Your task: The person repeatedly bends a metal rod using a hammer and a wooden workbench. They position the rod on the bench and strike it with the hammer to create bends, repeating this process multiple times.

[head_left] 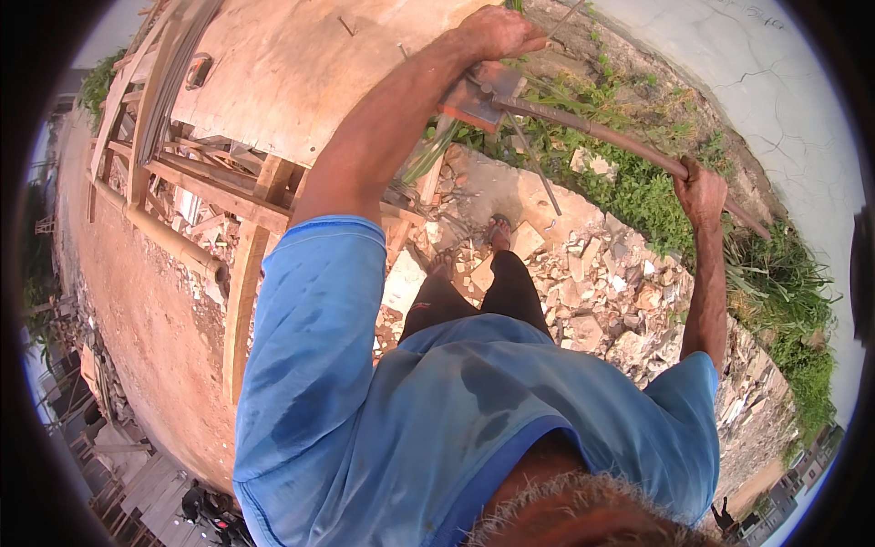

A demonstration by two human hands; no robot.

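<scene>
My left hand (499,35) is closed at the edge of a plywood board (283,82), with a thin metal rod (567,18) sticking out past its fingers. My right hand (702,190) grips a long rusty metal bar (602,132) near its lower right end. The bar's other end meets a metal block (478,98) at the board's corner, below my left hand. From beside that block a second length of thin rod (540,169) slants down; whether it joins the rod at my left hand is hidden.
Wooden framing (214,190) supports the board, which has a nail (345,26) standing in it and a small orange and black tool (198,70) on it. Broken rubble (611,292) lies around my feet. Green plants (638,196) grow along a pale wall (775,82) at right.
</scene>
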